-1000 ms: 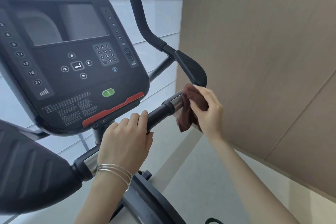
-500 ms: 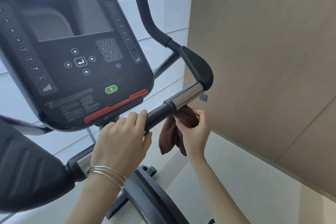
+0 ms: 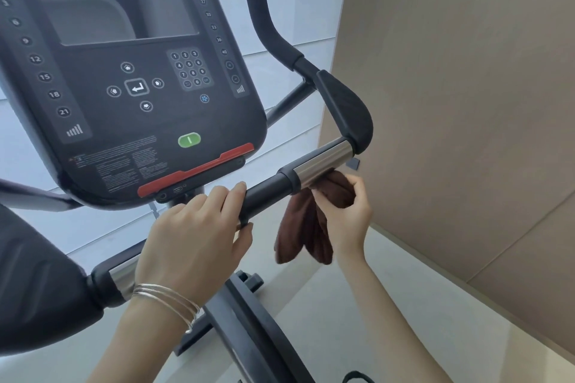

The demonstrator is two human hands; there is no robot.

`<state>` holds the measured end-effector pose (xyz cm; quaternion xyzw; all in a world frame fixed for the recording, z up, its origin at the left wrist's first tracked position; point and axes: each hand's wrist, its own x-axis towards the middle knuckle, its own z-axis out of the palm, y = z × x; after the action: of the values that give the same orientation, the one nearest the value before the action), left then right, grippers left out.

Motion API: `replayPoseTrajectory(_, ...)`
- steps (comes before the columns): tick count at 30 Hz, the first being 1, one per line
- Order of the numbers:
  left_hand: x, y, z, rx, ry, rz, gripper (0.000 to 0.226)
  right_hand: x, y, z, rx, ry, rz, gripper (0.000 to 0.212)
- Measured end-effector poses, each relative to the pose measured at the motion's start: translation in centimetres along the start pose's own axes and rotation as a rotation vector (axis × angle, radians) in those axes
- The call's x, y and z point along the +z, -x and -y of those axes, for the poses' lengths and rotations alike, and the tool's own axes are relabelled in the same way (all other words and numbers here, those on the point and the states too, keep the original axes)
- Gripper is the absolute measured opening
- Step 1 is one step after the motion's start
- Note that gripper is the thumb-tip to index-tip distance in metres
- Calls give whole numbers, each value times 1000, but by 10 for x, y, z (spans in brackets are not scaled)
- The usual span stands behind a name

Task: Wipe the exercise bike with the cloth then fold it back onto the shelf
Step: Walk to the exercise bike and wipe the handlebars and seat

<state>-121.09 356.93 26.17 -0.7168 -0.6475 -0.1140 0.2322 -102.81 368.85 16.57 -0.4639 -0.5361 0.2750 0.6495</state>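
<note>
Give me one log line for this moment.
phase: wiping handlebar | right hand: holds brown cloth at underside of chrome section | left hand: grips black grip | fold: not started

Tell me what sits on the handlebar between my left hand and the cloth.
Head view: only bare bar. The black grip and its collar run from the left hand to the cloth, held under the silver sleeve.

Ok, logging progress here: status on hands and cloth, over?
Left hand grips black handlebar. Right hand holds brown cloth under chrome sleeve. Nothing seen in the way.
</note>
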Motion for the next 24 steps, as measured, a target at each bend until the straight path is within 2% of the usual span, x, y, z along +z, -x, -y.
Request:
replayPoseTrajectory(3, -1, -1, 0, 0, 0, 13, 41, -3, -21, 3, 64, -20, -81, 31)
replayPoseTrajectory(5, -2, 0, 0, 7, -10, 17, 42, -9, -27, 5, 40, 7, -135, 30)
replayPoseTrajectory(8, -1, -1, 0, 21, -40, 3, 37, -24, -17, 11, -39, 29, -57, 33)
replayPoseTrajectory(11, 0, -1, 1, 17, -56, -7, 44, -42, -4, 25, -152, 29, -13, 35)
replayPoseTrajectory(13, 0, -1, 1, 15, -57, -11, 45, -47, -13, 42, -231, -2, -97, 34)
replayPoseTrajectory(15, -1, -1, 1, 16, -59, -10, 45, -45, -34, 61, -395, 25, -174, 32)
replayPoseTrajectory(16, -2, -1, 0, 13, -61, -5, 44, -42, -47, 68, -491, 71, -160, 30)
replayPoseTrajectory(18, -3, -1, 0, 12, -62, -3, 40, -28, -73, 76, -571, 214, 10, 27)
replayPoseTrajectory(20, -2, -1, 1, 14, -44, -13, 36, -15, -87, 76, -452, 370, 231, 27)
replayPoseTrajectory(22, -2, -1, 1, 13, -31, -6, 41, -12, -87, 73, -343, 393, 331, 29)
replayPoseTrajectory(24, -2, -2, 0, 5, -33, -8, 42, -14, -82, 72, -350, 368, 386, 31)
